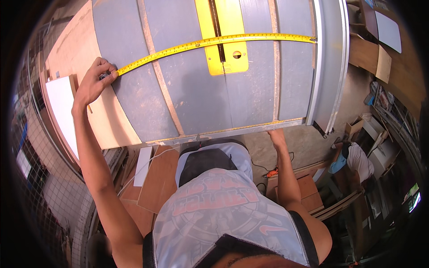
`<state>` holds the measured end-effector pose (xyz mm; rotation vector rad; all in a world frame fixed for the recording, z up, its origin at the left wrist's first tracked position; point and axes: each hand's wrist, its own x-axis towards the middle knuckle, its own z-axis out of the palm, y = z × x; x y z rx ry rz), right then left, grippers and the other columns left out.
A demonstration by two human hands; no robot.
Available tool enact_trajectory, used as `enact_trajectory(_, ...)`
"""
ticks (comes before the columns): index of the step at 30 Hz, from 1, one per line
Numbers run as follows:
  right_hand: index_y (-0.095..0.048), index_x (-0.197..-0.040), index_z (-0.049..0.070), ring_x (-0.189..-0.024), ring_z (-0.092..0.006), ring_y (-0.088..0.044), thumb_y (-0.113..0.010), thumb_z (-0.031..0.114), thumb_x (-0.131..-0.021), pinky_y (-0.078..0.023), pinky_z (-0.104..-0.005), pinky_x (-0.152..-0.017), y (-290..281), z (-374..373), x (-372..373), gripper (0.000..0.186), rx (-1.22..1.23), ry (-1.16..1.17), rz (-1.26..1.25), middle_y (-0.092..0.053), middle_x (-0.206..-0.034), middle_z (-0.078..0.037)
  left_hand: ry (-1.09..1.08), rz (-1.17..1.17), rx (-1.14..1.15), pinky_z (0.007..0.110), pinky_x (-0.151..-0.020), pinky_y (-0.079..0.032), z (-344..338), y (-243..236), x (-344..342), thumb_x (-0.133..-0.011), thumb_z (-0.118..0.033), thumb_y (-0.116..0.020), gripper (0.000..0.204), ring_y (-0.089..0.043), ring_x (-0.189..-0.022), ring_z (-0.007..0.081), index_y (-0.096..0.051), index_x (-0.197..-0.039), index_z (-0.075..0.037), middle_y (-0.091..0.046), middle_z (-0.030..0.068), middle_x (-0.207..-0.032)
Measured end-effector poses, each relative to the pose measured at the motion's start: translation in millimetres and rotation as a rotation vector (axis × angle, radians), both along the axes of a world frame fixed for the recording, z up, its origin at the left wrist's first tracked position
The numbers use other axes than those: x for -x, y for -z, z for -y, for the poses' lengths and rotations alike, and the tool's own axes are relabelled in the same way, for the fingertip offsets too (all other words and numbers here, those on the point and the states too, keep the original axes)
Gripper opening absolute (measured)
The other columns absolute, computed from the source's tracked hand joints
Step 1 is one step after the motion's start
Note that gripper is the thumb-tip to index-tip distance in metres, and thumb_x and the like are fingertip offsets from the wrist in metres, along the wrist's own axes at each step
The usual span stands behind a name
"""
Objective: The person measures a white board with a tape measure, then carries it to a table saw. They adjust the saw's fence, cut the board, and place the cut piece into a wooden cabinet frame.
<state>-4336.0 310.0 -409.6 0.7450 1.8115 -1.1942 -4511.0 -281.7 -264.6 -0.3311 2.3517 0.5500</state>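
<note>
My left hand [96, 81] is closed on the tape measure [165, 53] at the table saw's left side, over a plywood panel [67, 53]. The yellow tape stretches across the grey saw table [196, 98], over the yellow insert [233, 67] with its blade slot, to the metal fence [328, 58] at the right. A thin stick-like item shows below my left wrist, too small to name. My right hand [276, 136] is at the table's front rail [241, 129], which carries a measuring scale; its fingers are mostly hidden there.
Stacked boards [156, 178] lie below the table on the left, beside wire mesh [31, 147]. At the right are wooden sheets [393, 80], offcuts [375, 134], cloth [359, 158] and an orange tool [272, 172] with a cord on the floor.
</note>
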Motion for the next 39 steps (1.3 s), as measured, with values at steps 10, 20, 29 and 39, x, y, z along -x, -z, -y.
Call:
enact_trajectory(10, -0.063, -0.119, -0.005, -0.11, -0.0244, -0.059, -0.068, 0.015, -0.08, -0.045, -0.0356, -0.095, 11, 1, -10, 0.044, -0.063, -0.019, -0.15, -0.066, -0.118, -0.015, -0.033, -0.028, -0.033, 0.028, -0.076, -0.042, 4, 4, -5, -0.087, -0.028, -0.068, 0.025, -0.048, -0.081, 0.0135, -0.06, -0.088, -0.004, -0.045, 0.0001, -0.096)
enact_trajectory(20, -0.062, -0.115, -0.005, -0.1, -0.0187, -0.058, -0.067, 0.013, -0.079, -0.046, -0.0326, -0.09, 10, 3, -8, 0.04, -0.016, -0.006, -0.164, -0.065, -0.108, -0.009, -0.012, -0.036, -0.028, 0.029, -0.077, -0.041, 1, 2, -3, -0.088, -0.026, -0.067, 0.024, -0.048, -0.083, 0.0141, -0.06, -0.089, -0.003, -0.045, 0.0007, -0.095)
enact_trajectory(29, -0.065, -0.11, -0.007, -0.099, -0.0238, -0.062, -0.066, 0.01, -0.079, -0.047, -0.0356, -0.09, 11, 13, -11, 0.035, -0.105, 0.039, -0.296, -0.068, -0.107, -0.014, 0.035, -0.024, -0.012, 0.032, -0.083, -0.043, 5, 4, -2, -0.09, -0.026, -0.065, 0.025, -0.052, -0.088, 0.0198, -0.061, -0.093, -0.002, -0.05, 0.0055, -0.098)
enact_trajectory(39, -0.066, -0.103, -0.007, -0.094, -0.0237, -0.063, -0.066, 0.014, -0.08, -0.048, -0.0368, -0.085, 10, 11, -14, 0.031, -0.179, -0.007, -0.295, -0.069, -0.1, -0.015, 0.012, 0.005, 0.025, 0.03, -0.083, -0.041, 1, 2, 0, -0.09, -0.029, -0.066, 0.026, -0.049, -0.088, 0.017, -0.062, -0.09, -0.003, -0.047, 0.0023, -0.098)
